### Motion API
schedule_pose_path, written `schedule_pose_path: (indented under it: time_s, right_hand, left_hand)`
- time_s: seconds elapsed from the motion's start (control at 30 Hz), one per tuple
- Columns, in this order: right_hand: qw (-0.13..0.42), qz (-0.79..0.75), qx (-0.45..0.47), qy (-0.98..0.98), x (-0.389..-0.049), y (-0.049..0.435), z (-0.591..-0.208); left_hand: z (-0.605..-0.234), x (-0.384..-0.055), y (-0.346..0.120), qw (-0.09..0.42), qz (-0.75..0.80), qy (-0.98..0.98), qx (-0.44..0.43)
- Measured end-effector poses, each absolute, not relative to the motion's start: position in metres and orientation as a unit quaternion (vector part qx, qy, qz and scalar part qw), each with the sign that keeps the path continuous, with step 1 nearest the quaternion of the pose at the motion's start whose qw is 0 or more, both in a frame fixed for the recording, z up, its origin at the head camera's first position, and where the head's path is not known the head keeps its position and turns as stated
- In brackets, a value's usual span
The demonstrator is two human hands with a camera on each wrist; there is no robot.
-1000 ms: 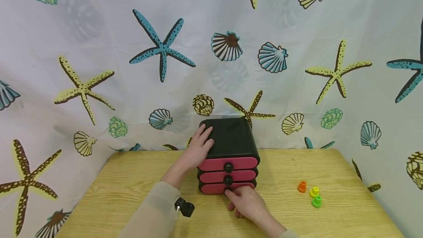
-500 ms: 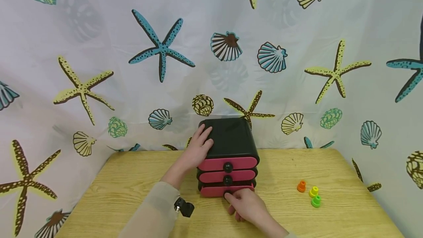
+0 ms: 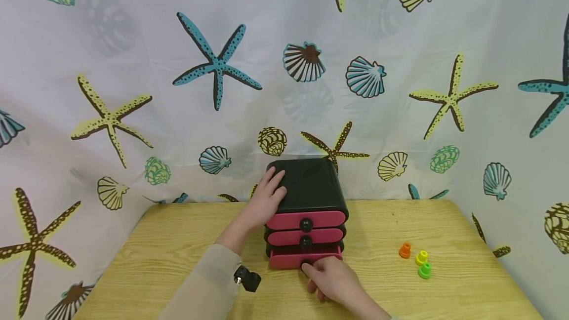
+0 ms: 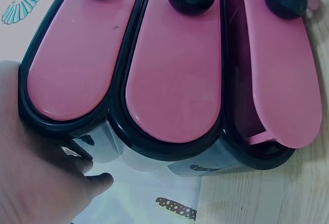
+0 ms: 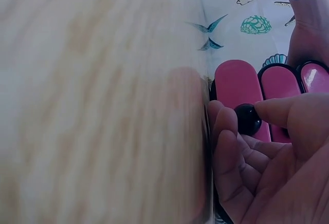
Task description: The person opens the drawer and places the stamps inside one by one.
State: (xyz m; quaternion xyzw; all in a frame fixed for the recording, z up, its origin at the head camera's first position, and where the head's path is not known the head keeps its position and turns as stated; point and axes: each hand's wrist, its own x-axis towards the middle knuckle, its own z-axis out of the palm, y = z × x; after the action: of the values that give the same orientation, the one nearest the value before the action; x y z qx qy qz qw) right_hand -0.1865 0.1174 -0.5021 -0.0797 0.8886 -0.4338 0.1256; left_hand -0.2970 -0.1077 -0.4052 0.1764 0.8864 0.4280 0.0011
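Observation:
A small black cabinet [image 3: 308, 184] with three pink drawers stands on the wooden table. Its bottom drawer [image 3: 284, 261] is partly pulled out, and a strip of its dark inside shows; the upper two are closed. With thumb and fingers my right hand [image 3: 333, 280] pinches the bottom drawer's round black knob [image 5: 248, 119]. My left hand [image 3: 264, 201] rests on the cabinet's top left edge, fingers spread over the top. The left wrist view shows that hand [image 4: 41, 178] against the cabinet's side, next to the top drawer.
Orange [image 3: 405, 250], yellow [image 3: 421, 258] and green [image 3: 424, 270] small stepped plastic pieces lie on the table [image 3: 382, 226] right of the cabinet. A white cloth [image 3: 266, 23] printed with starfish and shells hangs behind. A black wrist camera [image 3: 247, 279] sits at the left sleeve.
The bottom drawer has come out toward me from nearly closed, with my right hand drawing its knob nearer. My left hand stays on the cabinet.

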Motion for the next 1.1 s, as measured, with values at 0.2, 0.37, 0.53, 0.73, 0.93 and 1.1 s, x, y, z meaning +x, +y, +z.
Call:
schedule_pose_path:
  time_s: [0.2,0.37,0.53,0.73,0.93,1.1]
  right_hand:
    - [0.131,-0.437,-0.083,0.886,-0.185,0.119,-0.503]
    - [0.135,-0.429,-0.084,0.889,-0.184,0.119,-0.502]
    - [0.148,-0.424,-0.083,0.89,-0.183,0.119,-0.501]
    - [0.16,-0.419,-0.081,0.89,-0.18,0.121,-0.5]
    - [0.155,-0.418,-0.092,0.891,-0.176,0.122,-0.499]
    - [0.16,-0.415,-0.088,0.891,-0.173,0.122,-0.498]
  left_hand:
    - [-0.407,-0.299,-0.108,0.007,0.429,0.887,0.173]
    - [-0.411,-0.304,-0.11,0.012,0.43,0.887,0.169]
    - [-0.409,-0.302,-0.109,0.006,0.436,0.883,0.174]
    - [-0.404,-0.296,-0.107,0.004,0.435,0.884,0.168]
    - [-0.408,-0.302,-0.109,0.017,0.426,0.89,0.162]
    - [-0.404,-0.297,-0.107,0.013,0.426,0.89,0.163]
